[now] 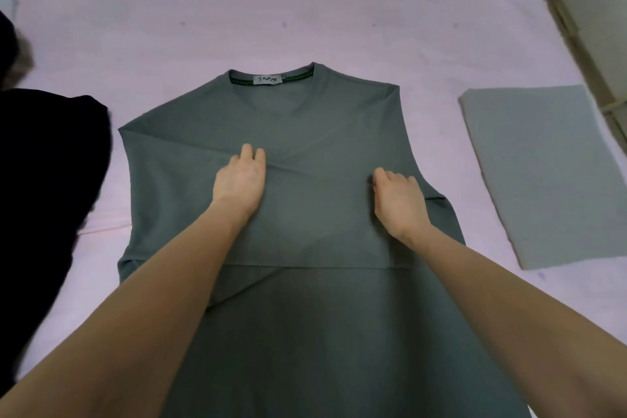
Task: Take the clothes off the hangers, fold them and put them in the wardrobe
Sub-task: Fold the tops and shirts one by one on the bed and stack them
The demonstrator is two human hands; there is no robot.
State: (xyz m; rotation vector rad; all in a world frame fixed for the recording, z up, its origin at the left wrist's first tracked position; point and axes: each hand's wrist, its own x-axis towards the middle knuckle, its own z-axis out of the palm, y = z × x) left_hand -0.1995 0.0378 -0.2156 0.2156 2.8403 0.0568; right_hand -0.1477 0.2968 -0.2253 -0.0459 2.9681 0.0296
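Note:
A grey-green T-shirt (pixel 281 112) lies flat on the pink bed sheet (pixel 237 3), collar away from me, with both sleeves folded in across the chest. My left hand (pixel 239 181) lies on the folded left sleeve with its fingers curled into the fabric. Palm down on the folded right sleeve is my right hand (pixel 398 200), its fingers bent at the cloth. Whether either hand pinches the fabric or only presses it is unclear.
A folded light grey garment (pixel 549 173) lies on the sheet at the right. A heap of black clothing (pixel 47 180) lies at the left edge. The bed's edge and a pale floor (pixel 590 3) show at the top right.

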